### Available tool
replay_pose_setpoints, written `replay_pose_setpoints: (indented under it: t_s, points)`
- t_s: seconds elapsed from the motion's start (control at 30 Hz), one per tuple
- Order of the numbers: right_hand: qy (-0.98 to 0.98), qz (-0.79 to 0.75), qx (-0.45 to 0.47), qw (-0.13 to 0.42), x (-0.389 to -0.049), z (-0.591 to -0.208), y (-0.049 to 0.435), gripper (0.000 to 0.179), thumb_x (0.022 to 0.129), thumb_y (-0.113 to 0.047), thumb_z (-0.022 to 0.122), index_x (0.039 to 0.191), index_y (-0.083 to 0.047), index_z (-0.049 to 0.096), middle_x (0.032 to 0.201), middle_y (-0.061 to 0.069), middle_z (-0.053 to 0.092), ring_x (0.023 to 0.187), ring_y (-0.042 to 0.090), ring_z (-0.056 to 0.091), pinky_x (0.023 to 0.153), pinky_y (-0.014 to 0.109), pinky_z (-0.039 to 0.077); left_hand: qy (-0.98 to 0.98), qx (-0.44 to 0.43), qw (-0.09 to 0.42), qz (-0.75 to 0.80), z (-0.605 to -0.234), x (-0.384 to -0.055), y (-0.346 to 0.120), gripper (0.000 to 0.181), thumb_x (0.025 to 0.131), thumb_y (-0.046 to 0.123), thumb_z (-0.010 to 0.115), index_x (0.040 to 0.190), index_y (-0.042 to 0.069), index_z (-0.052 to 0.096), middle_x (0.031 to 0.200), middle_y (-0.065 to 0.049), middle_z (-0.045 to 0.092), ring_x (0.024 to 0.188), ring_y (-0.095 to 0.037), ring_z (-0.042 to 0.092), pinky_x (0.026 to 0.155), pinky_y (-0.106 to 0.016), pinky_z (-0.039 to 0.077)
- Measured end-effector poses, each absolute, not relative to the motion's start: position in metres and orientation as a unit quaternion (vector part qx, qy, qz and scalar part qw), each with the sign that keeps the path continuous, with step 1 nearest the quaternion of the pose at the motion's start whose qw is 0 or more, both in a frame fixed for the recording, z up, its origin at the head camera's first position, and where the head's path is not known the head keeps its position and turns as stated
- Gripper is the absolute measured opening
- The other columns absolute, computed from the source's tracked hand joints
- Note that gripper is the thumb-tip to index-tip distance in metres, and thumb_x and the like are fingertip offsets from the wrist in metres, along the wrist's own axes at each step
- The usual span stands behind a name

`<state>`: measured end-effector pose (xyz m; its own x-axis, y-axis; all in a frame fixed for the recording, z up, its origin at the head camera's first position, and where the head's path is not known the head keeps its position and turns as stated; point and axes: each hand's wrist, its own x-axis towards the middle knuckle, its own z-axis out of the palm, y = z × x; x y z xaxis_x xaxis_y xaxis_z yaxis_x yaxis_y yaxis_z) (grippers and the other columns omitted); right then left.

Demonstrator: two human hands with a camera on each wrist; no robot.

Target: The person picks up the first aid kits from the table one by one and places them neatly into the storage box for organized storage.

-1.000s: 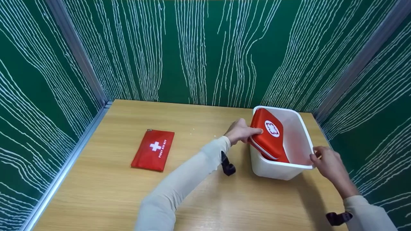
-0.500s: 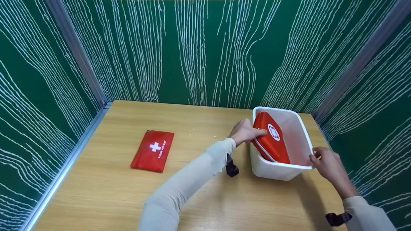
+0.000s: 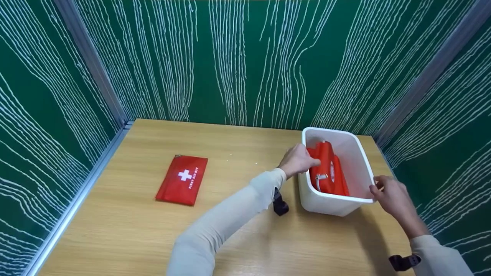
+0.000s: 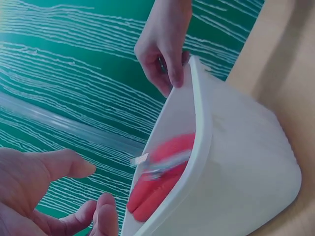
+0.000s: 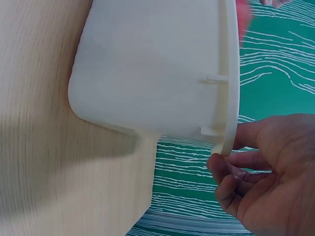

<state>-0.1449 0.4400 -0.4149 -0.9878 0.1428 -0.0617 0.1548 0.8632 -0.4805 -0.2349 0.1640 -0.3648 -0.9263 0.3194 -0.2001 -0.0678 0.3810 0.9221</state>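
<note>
One wood table (image 3: 126,230) is seen, and a white bin (image 3: 324,205) is set at its far right side; the bin is thought to be light and stiff, so it could be tipped by a small push; it is best held by the thick rim; its walls are smooth and its corners are round.

Inside the bin, near its left wall, a puffy red case (image 3: 326,168) is seen with its zipped edge turned up; it is blurred in the left wrist view; more red is shown beside it, but whether that is another bag cannot be told; the case is judged to be light and firm with a bit of give, not easy to break, maybe a little slick; it is best gripped across its thick sides.

Well to the left, a flat red pouch (image 3: 182,181) is laid on the table; it is likely soft and floppy, best pinched by an edge; "FIRST AID KIT" is printed on it.

By the case, the thumb and fingers of the left hand (image 3: 298,160) are spread apart, a bit bent, and nothing is gripped; the rim's near right corner is pinched by the right hand (image 3: 391,191).

Smallest, a silver zip pull (image 3: 321,176) is seen on the case.
</note>
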Motion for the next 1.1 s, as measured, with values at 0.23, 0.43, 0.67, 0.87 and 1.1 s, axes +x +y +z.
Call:
replay_pose_setpoints:
  t_s: [0.23,0.43,0.67,0.87,1.1]
  points:
    - [0.963,-0.256,0.079,0.013,-0.144,-0.416,0.440,0.051,0.096,-0.017,0.060,0.134,0.012,0.045,0.114,0.032,0.054,0.088,0.036,0.056,0.065,0.033,0.058,0.807,0.069,0.191,0.554,-0.369,-0.235,0.160,0.031,0.082,0.013,0.078,0.108,0.015,0.061,0.093,0.001,0.067,0.086,-0.022,0.068,0.065,-0.028,0.058]
    - [0.963,-0.257,0.076,0.012,-0.143,-0.416,0.438,0.050,0.096,-0.018,0.060,0.134,0.012,0.046,0.115,0.032,0.055,0.089,0.037,0.057,0.066,0.035,0.059,0.821,0.071,0.191,0.534,-0.379,-0.241,0.152,0.012,0.085,0.018,0.076,0.088,0.012,0.066,0.077,-0.004,0.067,0.063,-0.016,0.060,0.062,-0.025,0.056]
    - [0.964,-0.256,0.074,0.007,-0.143,-0.414,0.439,0.050,0.097,-0.019,0.060,0.133,0.012,0.047,0.114,0.032,0.055,0.088,0.037,0.056,0.065,0.034,0.058,0.835,0.081,0.190,0.510,-0.394,-0.248,0.134,0.035,0.088,0.026,0.073,0.058,0.014,0.057,0.053,0.000,0.050,0.052,-0.015,0.050,0.048,-0.023,0.040]
    - [0.966,-0.247,0.074,0.001,-0.144,-0.413,0.440,0.048,0.096,-0.019,0.059,0.132,0.012,0.048,0.112,0.033,0.056,0.086,0.035,0.057,0.064,0.034,0.059,0.846,0.077,0.179,0.496,-0.407,-0.256,0.110,0.045,0.085,0.028,0.075,0.050,0.019,0.048,0.046,0.005,0.044,0.045,-0.010,0.045,0.046,-0.024,0.034]
    - [0.964,-0.254,0.077,0.004,-0.144,-0.416,0.440,0.049,0.097,-0.021,0.059,0.132,0.011,0.048,0.112,0.032,0.058,0.085,0.032,0.059,0.064,0.034,0.059,0.851,0.055,0.160,0.496,-0.418,-0.262,0.071,0.037,0.085,0.030,0.074,0.060,0.021,0.048,0.056,0.007,0.044,0.054,-0.009,0.042,0.054,-0.026,0.038]
